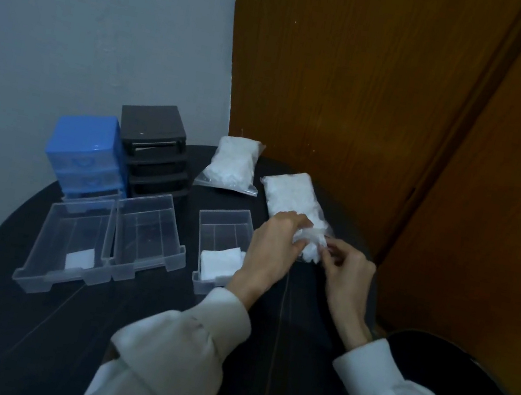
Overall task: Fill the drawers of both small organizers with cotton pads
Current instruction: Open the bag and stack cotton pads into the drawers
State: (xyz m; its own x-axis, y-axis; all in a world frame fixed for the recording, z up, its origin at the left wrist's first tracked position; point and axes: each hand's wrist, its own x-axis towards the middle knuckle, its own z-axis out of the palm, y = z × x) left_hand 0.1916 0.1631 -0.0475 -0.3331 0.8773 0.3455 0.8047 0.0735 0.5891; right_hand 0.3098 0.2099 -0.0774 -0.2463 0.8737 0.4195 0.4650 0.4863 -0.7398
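**Both hands at the mouth of the nearer bag of cotton pads**

Grey wall on the left and a brown wooden door on the right frame the corner where the round dark desk [56,318] sits. From my remote seat I see both arms reach forward in loose white sleeves [190,352], the cuffs pushed back from the wrists.

At the back of the desk the blue organizer [86,152] stands just beside the black organizer [153,147], whose lower slots gape open. In front of them lie three clear drawers. The left drawer [42,263] holds one white square pad [79,261] near its front. The middle drawer [167,264], touching or nearly touching the left one, shows no pads that I can make out. The right drawer [213,220] stands apart and has a small stack of pads [219,263] at its near end.

Two clear bags of cotton pads lie further right. The far bag [232,164] rests untouched near the door. The nearer bag [290,195] lies angled toward me, and both hands meet at its near end.

My left hand [270,244] comes in palm down, wrist slightly bent, fingers curled over and gripping the crumpled plastic at the bag's mouth. My right hand [349,268] faces it from the other side, fingers bent inward and pinching the same end of the bag. White cotton shows between them; whether either hand also grips a pad, I cannot tell.
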